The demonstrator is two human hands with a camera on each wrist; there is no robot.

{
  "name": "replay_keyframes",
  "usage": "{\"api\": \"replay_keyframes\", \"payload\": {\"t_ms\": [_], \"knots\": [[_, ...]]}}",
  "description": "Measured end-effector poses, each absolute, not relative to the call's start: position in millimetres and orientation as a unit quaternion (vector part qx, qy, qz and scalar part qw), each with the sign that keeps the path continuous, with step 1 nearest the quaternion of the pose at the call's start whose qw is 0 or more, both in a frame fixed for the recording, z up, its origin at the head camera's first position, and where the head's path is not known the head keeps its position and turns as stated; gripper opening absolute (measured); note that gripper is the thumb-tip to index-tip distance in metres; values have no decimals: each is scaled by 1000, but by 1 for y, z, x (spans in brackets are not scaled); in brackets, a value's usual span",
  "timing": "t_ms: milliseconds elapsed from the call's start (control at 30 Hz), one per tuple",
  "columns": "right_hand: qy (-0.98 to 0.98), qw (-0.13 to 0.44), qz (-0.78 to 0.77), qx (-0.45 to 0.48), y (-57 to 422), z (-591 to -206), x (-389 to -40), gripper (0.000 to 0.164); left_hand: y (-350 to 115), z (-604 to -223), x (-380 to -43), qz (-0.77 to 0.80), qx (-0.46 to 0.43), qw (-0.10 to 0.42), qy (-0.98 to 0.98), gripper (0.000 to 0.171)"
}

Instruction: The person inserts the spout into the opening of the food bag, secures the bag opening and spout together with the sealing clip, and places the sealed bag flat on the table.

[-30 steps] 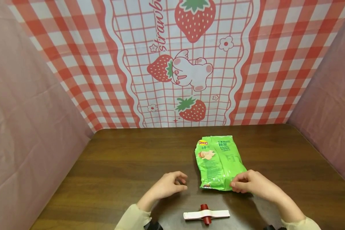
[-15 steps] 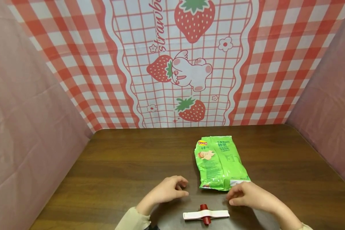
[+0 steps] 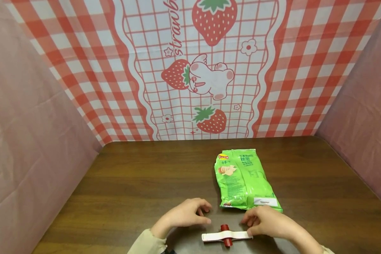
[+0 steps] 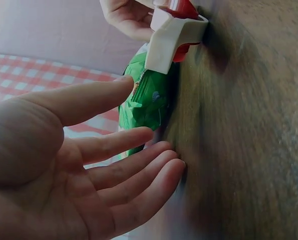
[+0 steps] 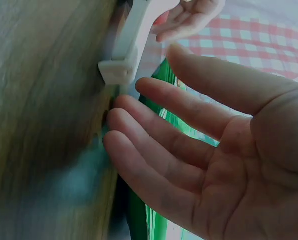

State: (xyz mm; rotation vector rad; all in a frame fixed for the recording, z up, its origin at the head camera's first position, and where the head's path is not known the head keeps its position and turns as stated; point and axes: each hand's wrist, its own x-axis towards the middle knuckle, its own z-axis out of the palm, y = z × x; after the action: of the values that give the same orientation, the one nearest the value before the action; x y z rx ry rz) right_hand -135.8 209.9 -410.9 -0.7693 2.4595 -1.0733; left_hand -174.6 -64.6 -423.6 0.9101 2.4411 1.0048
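A green chip bag (image 3: 244, 180) lies flat on the wooden table, right of centre. In front of it is a long white clip (image 3: 211, 237) with a dark red cylinder (image 3: 226, 235) crossing its middle. My right hand (image 3: 270, 222) hovers at the clip's right end, fingers loosely bent and holding nothing; whether the thumb touches the clip I cannot tell. In the right wrist view the white clip end (image 5: 119, 70) is just beyond the fingertips. My left hand (image 3: 185, 213) stays left of the clip, fingers relaxed, with nothing in its palm (image 4: 73, 190).
The brown table (image 3: 139, 176) reaches back to a red-and-white checked cloth (image 3: 206, 70) printed with strawberries. Pinkish drapes (image 3: 35, 123) hang at both sides.
My right hand has left the bag's near right corner and come forward and left to the clip, uncovering a white label on the bag. The left hand has shifted slightly right and nearer me.
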Motion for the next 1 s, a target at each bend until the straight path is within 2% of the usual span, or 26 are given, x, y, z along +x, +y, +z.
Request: {"api": "replay_keyframes", "payload": {"t_ms": [200, 367, 567, 833, 1000], "knots": [[891, 158, -338, -260, 204, -412, -133, 23, -64, -419, -171, 325, 336, 171, 867, 32], [906, 149, -310, -248, 202, -415, -131, 24, -65, -418, -170, 300, 358, 196, 862, 25], [911, 139, -297, -250, 198, -416, -131, 22, -65, -416, -167, 262, 389, 221, 855, 26], [911, 132, -293, -257, 193, -418, -131, 18, -64, -419, -165, 271, 383, 247, 848, 24], [912, 136, -296, -247, 193, -419, -129, 18, -64, -420, -162, 266, 382, 253, 848, 16]]}}
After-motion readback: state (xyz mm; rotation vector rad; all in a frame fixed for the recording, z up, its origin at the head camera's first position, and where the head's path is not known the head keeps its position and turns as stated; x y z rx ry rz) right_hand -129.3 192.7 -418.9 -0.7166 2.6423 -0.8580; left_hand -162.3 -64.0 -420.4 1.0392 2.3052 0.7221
